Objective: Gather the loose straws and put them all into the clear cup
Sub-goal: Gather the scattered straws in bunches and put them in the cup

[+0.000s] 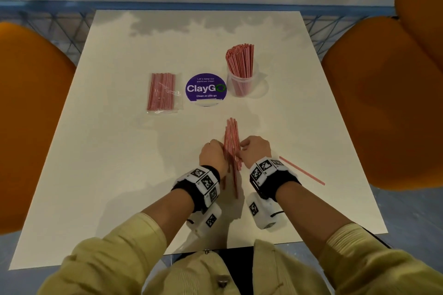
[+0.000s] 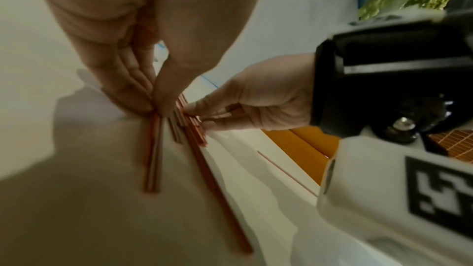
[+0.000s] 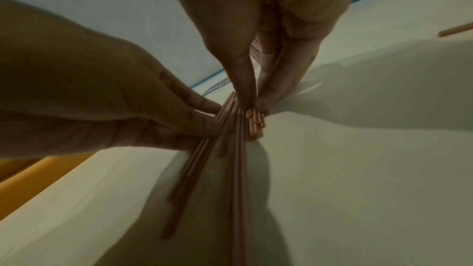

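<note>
A pale bench (image 1: 115,175) fills the middle of the room, with orange seats (image 1: 383,103) on either side and a blue rail behind it. The person is in the gathering step: both hands work one bundle of loose straws (image 1: 231,136) lying on the bench, red-and-white striped and pointing away from the body. The left hand (image 1: 213,154) pinches the bundle from one side, its fingers (image 2: 138,88) and thumb drawn together on a few straws; the right hand (image 1: 255,148) does the same from the other side, its fingers (image 3: 271,80) clamped on another clutch of them. The near ends are uneven, some straws trailing back between the wrists.

One stray straw (image 1: 301,170) lies alone on the bench, outside the right wrist and apart from the bundle. The clear cup (image 1: 241,84) stands well beyond the fingers, slightly to the right, already packed with upright straws. Beyond the left fingers lies a sealed packet of straws (image 1: 161,91).

To my eye the next move calls for squaring the ends, closing one hand round the whole bundle, lifting it and sliding it in beside the straws already standing in the cup. The stray one still needs collecting.

Between packet and cup sits a round purple sticker (image 1: 205,88) reading "Let's keep our pantries clean", "ClayGo", "Clean as you go".
</note>
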Action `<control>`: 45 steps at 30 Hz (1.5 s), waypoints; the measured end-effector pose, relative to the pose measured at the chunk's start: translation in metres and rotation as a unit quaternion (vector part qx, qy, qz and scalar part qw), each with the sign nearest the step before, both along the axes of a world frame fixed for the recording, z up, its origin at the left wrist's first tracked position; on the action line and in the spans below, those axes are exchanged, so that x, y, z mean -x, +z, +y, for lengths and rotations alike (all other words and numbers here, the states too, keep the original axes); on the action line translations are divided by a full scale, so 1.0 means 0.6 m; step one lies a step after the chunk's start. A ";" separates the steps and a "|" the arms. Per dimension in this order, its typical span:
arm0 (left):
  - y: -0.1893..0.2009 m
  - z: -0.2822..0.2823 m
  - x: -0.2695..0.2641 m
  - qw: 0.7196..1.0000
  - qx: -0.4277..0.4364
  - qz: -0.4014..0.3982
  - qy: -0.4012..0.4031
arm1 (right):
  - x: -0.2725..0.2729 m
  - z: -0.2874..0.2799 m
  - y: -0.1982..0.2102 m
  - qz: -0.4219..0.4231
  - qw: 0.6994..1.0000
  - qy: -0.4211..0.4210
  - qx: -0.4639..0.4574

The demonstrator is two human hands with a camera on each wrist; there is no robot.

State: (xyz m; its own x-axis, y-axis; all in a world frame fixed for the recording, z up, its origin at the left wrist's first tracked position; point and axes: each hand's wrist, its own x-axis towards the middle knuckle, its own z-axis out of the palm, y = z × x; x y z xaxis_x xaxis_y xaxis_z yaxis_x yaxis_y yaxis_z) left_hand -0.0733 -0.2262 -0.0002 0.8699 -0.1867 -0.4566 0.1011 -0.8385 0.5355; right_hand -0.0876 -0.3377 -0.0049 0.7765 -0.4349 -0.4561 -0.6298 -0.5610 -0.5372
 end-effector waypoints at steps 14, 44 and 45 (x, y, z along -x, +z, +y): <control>0.008 -0.041 -0.019 0.995 0.027 0.083 0.059 | -0.008 0.008 0.003 0.061 0.993 0.004 -0.103; -0.008 -0.039 -0.013 0.983 -0.126 -0.054 -0.119 | 0.056 -0.125 0.021 0.144 0.978 0.052 0.141; -0.005 -0.039 -0.010 0.980 -0.139 -0.060 -0.128 | 0.056 -0.122 0.018 0.144 0.976 0.069 0.145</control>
State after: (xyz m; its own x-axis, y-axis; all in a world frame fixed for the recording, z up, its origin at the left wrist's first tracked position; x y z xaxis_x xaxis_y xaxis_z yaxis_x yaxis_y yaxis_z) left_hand -0.0671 -0.2497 -0.0033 0.8615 -0.2877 -0.4183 -0.1804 -0.9436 0.2775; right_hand -0.1211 -0.4111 0.0060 0.6943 -0.4788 -0.5373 -0.6393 -0.7533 -0.1547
